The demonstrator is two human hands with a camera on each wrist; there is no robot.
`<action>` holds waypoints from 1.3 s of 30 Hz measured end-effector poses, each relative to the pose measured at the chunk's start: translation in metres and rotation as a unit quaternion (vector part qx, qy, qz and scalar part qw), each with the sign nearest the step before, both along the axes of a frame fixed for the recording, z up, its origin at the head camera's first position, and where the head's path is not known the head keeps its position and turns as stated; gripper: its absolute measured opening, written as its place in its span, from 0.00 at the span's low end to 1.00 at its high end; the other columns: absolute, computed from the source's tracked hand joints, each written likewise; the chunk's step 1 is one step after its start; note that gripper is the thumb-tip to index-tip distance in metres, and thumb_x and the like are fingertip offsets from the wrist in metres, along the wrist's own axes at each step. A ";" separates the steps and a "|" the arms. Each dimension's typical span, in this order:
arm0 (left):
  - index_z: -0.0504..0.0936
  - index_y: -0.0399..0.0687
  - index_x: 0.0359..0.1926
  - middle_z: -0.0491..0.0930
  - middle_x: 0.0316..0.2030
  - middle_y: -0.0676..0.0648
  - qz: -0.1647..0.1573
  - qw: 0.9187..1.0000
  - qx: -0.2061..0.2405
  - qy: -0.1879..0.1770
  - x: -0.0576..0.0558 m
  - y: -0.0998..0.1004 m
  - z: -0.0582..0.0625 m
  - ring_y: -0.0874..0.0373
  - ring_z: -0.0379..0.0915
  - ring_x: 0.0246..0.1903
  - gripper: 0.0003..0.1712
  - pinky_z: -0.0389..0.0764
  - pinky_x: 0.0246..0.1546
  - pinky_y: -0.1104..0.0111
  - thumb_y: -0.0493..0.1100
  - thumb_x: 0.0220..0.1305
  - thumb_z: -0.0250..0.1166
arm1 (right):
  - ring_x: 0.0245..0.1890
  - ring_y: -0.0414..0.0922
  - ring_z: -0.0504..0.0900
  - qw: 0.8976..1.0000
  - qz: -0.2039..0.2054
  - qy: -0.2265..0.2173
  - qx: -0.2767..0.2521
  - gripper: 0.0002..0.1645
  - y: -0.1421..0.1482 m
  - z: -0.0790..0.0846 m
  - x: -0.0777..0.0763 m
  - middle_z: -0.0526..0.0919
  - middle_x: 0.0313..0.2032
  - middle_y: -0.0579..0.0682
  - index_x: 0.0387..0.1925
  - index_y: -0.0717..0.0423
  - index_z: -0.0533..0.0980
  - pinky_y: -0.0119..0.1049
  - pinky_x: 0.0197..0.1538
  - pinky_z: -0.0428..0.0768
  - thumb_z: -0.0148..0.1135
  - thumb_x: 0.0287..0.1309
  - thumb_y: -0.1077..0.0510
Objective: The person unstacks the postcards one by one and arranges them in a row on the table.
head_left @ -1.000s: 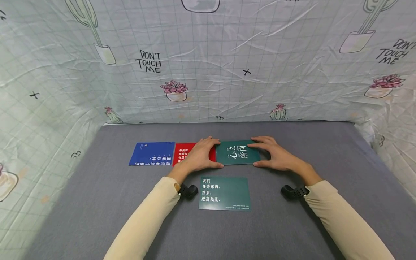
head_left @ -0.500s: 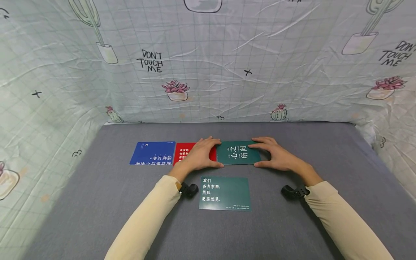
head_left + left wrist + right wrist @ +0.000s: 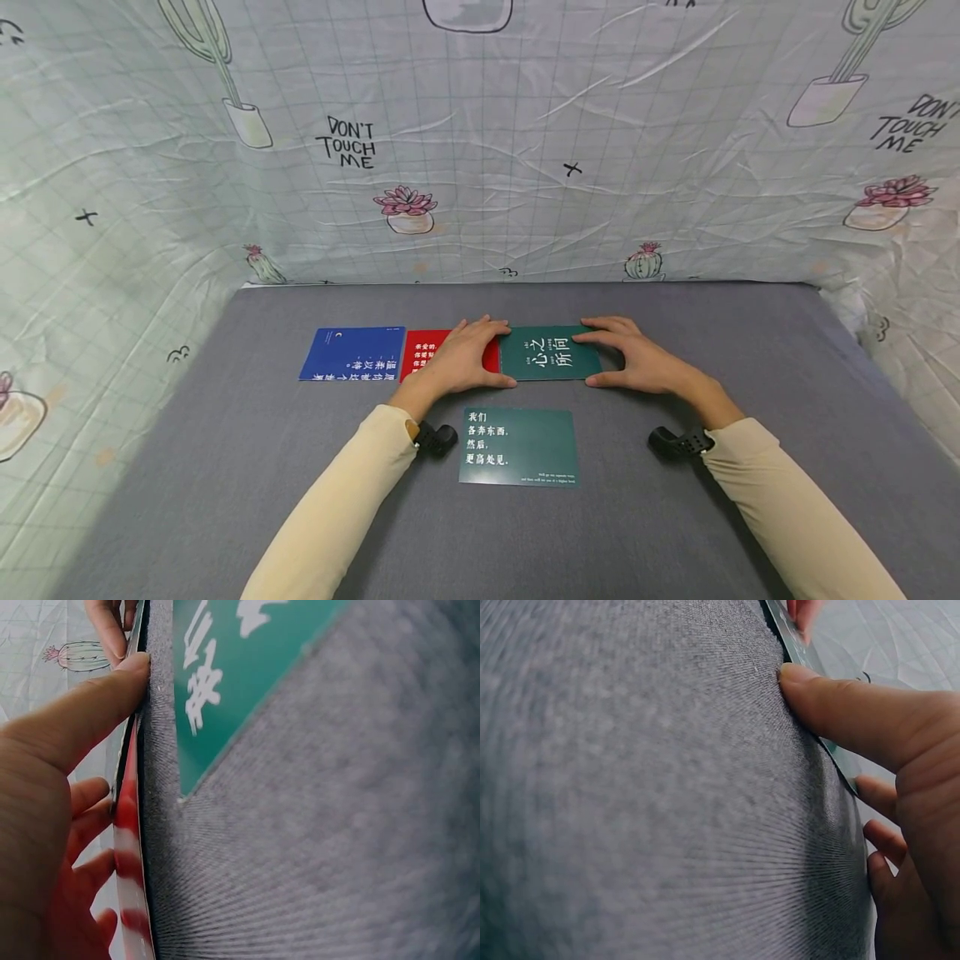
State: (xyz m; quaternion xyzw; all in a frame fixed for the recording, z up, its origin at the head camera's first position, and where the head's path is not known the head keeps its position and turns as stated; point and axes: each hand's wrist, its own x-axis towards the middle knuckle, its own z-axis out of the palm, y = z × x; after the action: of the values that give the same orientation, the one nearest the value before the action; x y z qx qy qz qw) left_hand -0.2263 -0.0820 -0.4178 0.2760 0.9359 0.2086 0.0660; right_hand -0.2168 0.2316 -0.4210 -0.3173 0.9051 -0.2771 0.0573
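A dark green postcard [image 3: 551, 354] with large white characters lies at the right end of a row, in the head view. My left hand [image 3: 459, 358] arches over the red postcard [image 3: 424, 343] and holds the green one's left end, thumb at the near edge and fingertips at the far edge. At the opposite end my right hand [image 3: 641, 360] grips the same postcard, its thumb [image 3: 829, 701] along the near edge in the right wrist view. Part of the red postcard is hidden under my left hand. A blue postcard [image 3: 351, 354] lies left of the red one.
Nearer me, a second green postcard [image 3: 525, 446] lies flat between my forearms. Grey cloth [image 3: 600, 533] covers the table. A printed curtain [image 3: 480, 167] stands along the back and both sides.
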 end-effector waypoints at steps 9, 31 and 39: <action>0.66 0.52 0.68 0.61 0.69 0.51 0.003 1.000 -0.003 0.000 0.000 0.000 0.000 0.54 0.46 0.71 0.48 0.38 0.70 0.55 0.61 0.48 0.72 | 0.70 0.58 0.46 1.000 0.003 0.001 -0.001 0.40 0.001 -0.001 0.000 0.57 0.70 0.56 0.64 0.51 0.70 0.65 0.63 0.51 0.70 0.52 0.43; 0.66 0.53 0.68 0.58 0.70 0.52 -0.001 1.000 -0.007 0.005 0.001 -0.001 0.000 0.55 0.43 0.72 0.47 0.37 0.69 0.52 0.63 0.48 0.71 | 0.70 0.57 0.45 1.000 0.004 -0.007 -0.002 0.40 0.001 0.000 0.002 0.56 0.70 0.54 0.65 0.49 0.70 0.63 0.63 0.53 0.69 0.52 0.42; 0.67 0.52 0.67 0.58 0.70 0.52 -0.003 1.000 -0.005 0.005 0.001 -0.001 0.000 0.54 0.44 0.72 0.47 0.38 0.69 0.51 0.63 0.48 0.71 | 0.70 0.58 0.45 1.000 -0.001 -0.004 -0.002 0.39 0.000 -0.001 0.002 0.56 0.70 0.55 0.64 0.50 0.70 0.65 0.63 0.51 0.69 0.52 0.43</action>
State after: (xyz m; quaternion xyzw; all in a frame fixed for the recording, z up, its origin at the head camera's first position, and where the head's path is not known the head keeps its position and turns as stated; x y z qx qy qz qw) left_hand -0.2250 -0.0826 -0.4175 0.2797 0.9364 0.2022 0.0635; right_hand -0.2149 0.2313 -0.4222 -0.3158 0.9045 -0.2802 0.0598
